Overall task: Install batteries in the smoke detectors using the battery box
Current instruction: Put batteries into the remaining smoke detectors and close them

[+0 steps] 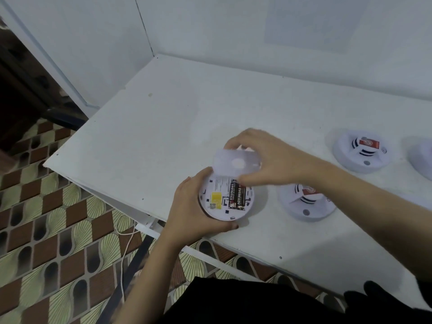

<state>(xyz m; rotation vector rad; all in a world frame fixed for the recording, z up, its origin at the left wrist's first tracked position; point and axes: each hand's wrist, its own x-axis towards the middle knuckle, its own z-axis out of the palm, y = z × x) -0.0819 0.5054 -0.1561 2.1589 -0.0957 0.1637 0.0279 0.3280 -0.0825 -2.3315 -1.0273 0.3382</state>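
My left hand (187, 206) grips a round white smoke detector (219, 199) turned back-side up near the table's front edge. Two black batteries (237, 195) lie side by side in its open compartment, next to a yellow label. My right hand (264, 157) pinches a white plastic cover (236, 163) just above the detector's far edge, slightly blurred. A second smoke detector (306, 204) with a red label lies on the table to the right, partly under my right forearm. A third detector (361, 150) sits further right.
The white table (187, 108) stands in a corner between white walls. Part of another white detector (420, 160) shows at the right edge. Patterned brown tile floor and a white cable (124, 253) lie below the table's front edge. No battery box is in view.
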